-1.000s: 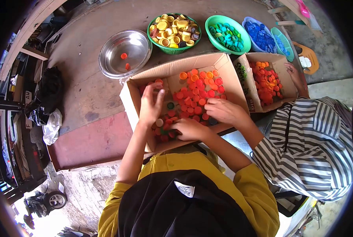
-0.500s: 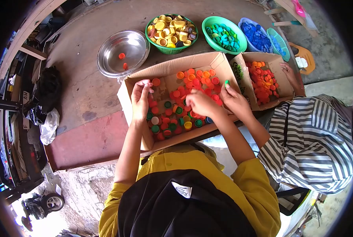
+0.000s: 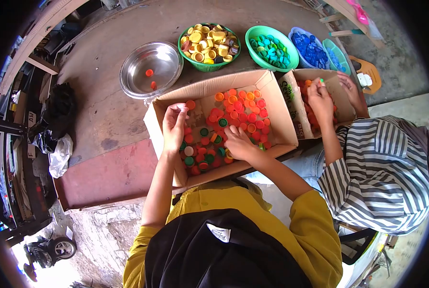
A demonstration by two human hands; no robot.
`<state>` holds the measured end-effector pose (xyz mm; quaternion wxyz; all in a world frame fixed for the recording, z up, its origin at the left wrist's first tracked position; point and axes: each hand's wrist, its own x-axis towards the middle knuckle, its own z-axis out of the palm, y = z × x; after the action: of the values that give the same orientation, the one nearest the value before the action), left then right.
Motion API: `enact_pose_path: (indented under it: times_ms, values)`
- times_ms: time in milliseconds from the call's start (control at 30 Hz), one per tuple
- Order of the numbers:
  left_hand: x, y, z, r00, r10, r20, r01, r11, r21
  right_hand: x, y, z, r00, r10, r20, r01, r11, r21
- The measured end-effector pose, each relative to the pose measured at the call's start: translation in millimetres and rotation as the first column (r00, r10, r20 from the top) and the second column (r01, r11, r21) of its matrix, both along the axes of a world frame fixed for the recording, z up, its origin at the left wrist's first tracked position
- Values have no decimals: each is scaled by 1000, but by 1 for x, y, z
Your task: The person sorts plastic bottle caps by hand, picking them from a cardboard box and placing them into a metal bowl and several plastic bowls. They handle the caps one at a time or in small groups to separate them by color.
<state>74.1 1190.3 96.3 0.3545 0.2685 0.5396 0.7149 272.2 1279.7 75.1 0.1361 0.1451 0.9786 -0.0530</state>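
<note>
A cardboard box [image 3: 285,103] holds red and orange bottle caps with several green ones and a white one. Over its left side, my left hand [image 3: 175,124] is closed at the fingertips on something pale, perhaps a cap; an orange cap lies beside it. My right hand [image 3: 239,143] reaches down among the caps near the middle of the box, its fingertips at the caps; whether it grips one is hidden. Just above those fingers is a green cap [image 3: 222,123].
A metal bowl [image 3: 132,72] contains two red caps. Behind the box stand a green basket [image 3: 209,66] of yellow caps, a green bowl [image 3: 253,36] and blue baskets. At right, a co-worker in stripes [image 3: 373,173] has both hands at a smaller box [image 3: 303,126].
My right hand has moved slightly down within the box. The co-worker's hand, holding a green cap, has gone from the large box to the smaller one.
</note>
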Motion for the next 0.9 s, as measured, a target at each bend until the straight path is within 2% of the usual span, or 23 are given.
enact_pose_path:
  times_ms: [100, 233, 333, 367, 400, 467, 533, 567, 600, 667, 700, 767, 800, 867, 900]
  values:
    - [2, -1, 2, 999, -36, -25, 35, 998, -60, 3, 3, 2, 999, 7, 43, -7, 1000, -18]
    - [5, -1, 0, 993, -69, -99, 62, 996, -71, 3, 14, 23, 967, -126, -223, 100, 987, -124]
    - [9, -2, 3, 958, -116, -264, 85, 989, -124, 1, 29, 17, 785, -413, -461, 153, 851, -502]
    - [11, -2, 6, 941, -154, -302, 115, 983, -145, 2, 35, 16, 743, -493, -453, 136, 774, -619]
    - [11, -3, 13, 904, -253, -345, 182, 957, -226, 0, 33, 32, 707, -673, -217, 257, 530, -808]
    - [18, -3, 20, 850, -356, -388, 316, 935, -163, 0, 40, 18, 655, -714, -245, 198, 476, -857]
    - [21, -4, 25, 789, -459, -408, 434, 887, -159, -7, 32, 30, 647, -713, -272, 136, 459, -878]
    - [22, -5, 26, 770, -445, -456, 439, 889, -127, -11, 29, 35, 642, -712, -286, 103, 450, -887]
    - [23, -5, 26, 751, -429, -502, 445, 890, -94, -18, 30, 39, 704, -650, -286, 93, 483, -870]
    - [20, -6, 26, 720, -418, -554, 417, 899, -136, -27, 23, 49, 688, -695, -209, 19, 304, -952]
    - [21, -7, 28, 719, -393, -574, 380, 913, -148, -32, 24, 55, 666, -719, -197, 24, 285, -958]
    - [22, -6, 25, 758, -334, -560, 306, 941, -146, -43, 50, 47, 555, -728, -403, 89, 534, -841]
    - [21, -5, 22, 731, -346, -587, 296, 937, -184, -52, 65, 45, 502, -705, -500, 136, 636, -760]
    - [20, -5, 20, 677, -378, -632, 272, 926, -262, -86, 101, 102, 519, -585, -623, 260, 803, -536]
    - [20, -5, 22, 690, -425, -586, 307, 905, -296, -102, 122, 110, 489, -510, -708, 248, 859, -448]
